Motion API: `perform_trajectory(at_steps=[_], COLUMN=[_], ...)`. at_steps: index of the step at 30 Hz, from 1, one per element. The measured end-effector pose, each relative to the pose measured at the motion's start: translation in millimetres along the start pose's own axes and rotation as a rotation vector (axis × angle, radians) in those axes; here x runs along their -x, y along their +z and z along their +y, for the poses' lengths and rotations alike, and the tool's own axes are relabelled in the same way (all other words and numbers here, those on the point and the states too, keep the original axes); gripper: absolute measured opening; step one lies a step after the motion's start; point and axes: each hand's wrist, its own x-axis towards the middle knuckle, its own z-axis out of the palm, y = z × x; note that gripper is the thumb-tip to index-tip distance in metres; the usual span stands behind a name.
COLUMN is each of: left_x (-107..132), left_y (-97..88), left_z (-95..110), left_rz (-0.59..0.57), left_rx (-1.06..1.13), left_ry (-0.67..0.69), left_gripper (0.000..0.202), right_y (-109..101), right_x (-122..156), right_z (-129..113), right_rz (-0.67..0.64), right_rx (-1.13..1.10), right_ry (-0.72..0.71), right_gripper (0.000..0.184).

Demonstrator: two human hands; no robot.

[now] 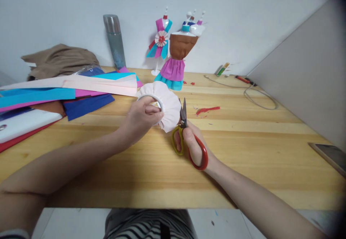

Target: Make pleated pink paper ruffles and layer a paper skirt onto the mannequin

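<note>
My left hand point(144, 115) is closed on a pale pink ruffle of gathered paper or cloth point(171, 106), fingers through the ring at its centre. Held up over the table, the ruffle flares out toward the right. My right hand point(193, 141) grips a pair of scissors point(183, 118) with one yellow and one red handle loop. Its blades are parted and point upward, close to the ruffle's right edge; whether they touch it I cannot tell. Part of the ring is hidden behind my left fingers.
Coloured sheets point(102, 84) are piled at the left, with a grey flask point(115, 43) behind. Small dressed forms point(175, 62) stand by the wall. Red scraps point(208, 110), a cable point(259, 102) and a phone point(328, 156) lie on the wooden table point(256, 152).
</note>
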Motion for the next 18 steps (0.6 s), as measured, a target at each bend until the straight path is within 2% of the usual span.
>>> perform_trajectory(at_steps=[5,12,18], left_x=[-0.6,-2.1,-1.2], left_y=[1.6,0.7,1.3], left_z=[0.8,0.1,1.3], left_rz=[0.027,0.046,0.039], left_rx=[-0.008,-0.058,-0.072], left_ry=[-0.016,0.035,0.007], left_gripper=[0.042,0.044,0.041], right_y=[1.0,2.3,2.0], right_x=[-1.2,-1.4,-1.4], right_z=[-1.1,-3.0,-1.7], right_rz=[-0.002,0.001,-0.007], right_rx=[-0.015,-0.021,-0.016], right_ry=[0.031,0.034,0.025], right_gripper=[0.053,0.053,0.052])
